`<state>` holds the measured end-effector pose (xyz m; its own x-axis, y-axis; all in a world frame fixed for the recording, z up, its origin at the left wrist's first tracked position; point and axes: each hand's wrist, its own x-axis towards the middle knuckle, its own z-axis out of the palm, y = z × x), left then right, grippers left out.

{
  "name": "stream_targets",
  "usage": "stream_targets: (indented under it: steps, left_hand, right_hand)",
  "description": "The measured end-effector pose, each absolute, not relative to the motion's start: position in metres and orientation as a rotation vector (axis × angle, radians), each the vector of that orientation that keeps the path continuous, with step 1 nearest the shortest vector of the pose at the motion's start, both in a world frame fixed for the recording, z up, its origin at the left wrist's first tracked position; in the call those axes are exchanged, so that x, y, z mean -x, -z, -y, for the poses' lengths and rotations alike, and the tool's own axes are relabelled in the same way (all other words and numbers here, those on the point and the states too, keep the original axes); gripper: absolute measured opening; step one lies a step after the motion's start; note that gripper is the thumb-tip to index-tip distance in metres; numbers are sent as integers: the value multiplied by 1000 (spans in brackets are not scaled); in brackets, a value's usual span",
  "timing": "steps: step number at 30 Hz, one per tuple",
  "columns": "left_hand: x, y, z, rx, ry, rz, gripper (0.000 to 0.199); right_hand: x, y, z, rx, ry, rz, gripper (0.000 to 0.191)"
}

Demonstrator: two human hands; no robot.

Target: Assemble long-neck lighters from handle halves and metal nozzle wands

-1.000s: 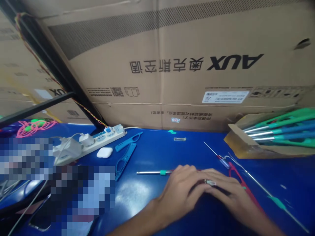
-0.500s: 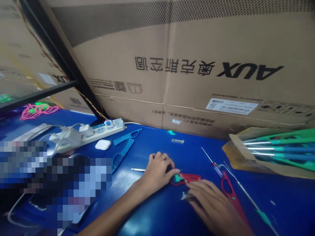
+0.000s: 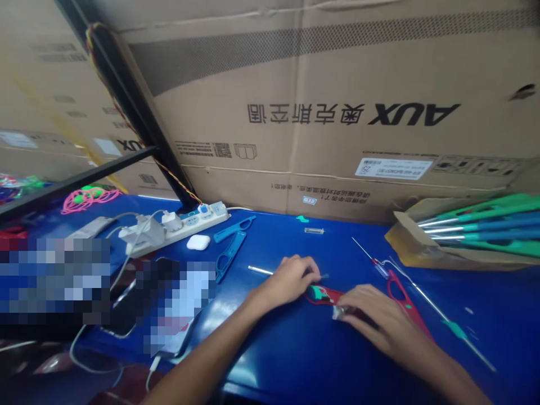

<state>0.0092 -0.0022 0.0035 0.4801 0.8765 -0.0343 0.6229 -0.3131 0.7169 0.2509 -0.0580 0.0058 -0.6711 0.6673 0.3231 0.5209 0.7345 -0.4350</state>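
Note:
My left hand (image 3: 295,278) is closed, fingers bent and thumb against the index finger, at the left end of a red plastic handle shell (image 3: 329,297). A small dark, thin bit shows past its fingertips, too blurred to name. From under that hand a thin metal rod (image 3: 260,270) sticks out to the left. Inside the shell lie a green part (image 3: 317,292) and thin pale wires. My right hand (image 3: 375,315) pinches a small clear, silvery piece (image 3: 338,312) at the shell's near right side. Its fingers cover the shell's right end.
To the right lie a red handle (image 3: 407,301), a screwdriver (image 3: 381,269) and a long metal rod (image 3: 434,306). A paper bag (image 3: 400,247) of rods stands behind. Blue handle pieces (image 3: 231,253), a power strip (image 3: 189,222) and phones are leftward. Large cartons (image 3: 270,129) wall the back.
The view has shifted, so the table's things appear farther right or higher. My right hand has turned, and the silvery piece now sits against the shell between its fingertips. My left hand stays at the shell.

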Motion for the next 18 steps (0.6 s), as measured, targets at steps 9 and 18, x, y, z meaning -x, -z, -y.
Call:
stream_targets:
  steps: [9, 18]
  left_hand:
    - [-4, -5, 8, -2311, -555, -1010, 24]
    - [7, -1, 78, -2376, -704, -1110, 22]
  right_hand:
    - [-248, 0, 55, 975, -423, 2456, 24]
    - [-235, -1, 91, 1046, -604, 2482, 26]
